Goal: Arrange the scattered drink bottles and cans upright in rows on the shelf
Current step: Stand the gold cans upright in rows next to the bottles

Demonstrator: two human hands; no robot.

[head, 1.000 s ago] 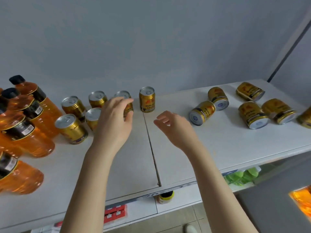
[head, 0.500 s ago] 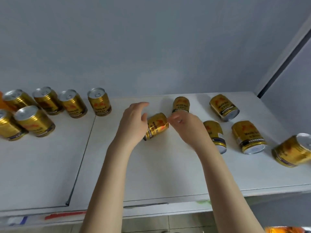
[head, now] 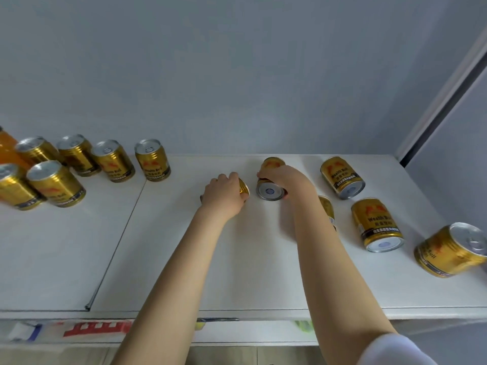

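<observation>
At the far left edge a sliver of an orange bottle (head: pixel 6 146) shows, too cut off to tell how it stands. Next to it six standing cans (head: pixel 113 160) sit in two loose rows on the left board of the shelf (head: pixel 237 272), four behind and two in front. That part looks done, though the spacing is uneven. Near the middle the left hand (head: pixel 224 197) is curled round the first can (head: pixel 243 187), which lies on its side and is mostly hidden under the fingers. Just beside it the right hand (head: pixel 286 180) grasps the second can (head: pixel 271 191) across its middle. This one is also on its side, with its base toward the camera. To the right, four loose cans (head: pixel 376 225) lie tipped over and well apart, one partly hidden behind the right forearm. By my count six cans are up and six are not yet, so the cans are roughly half sorted.
</observation>
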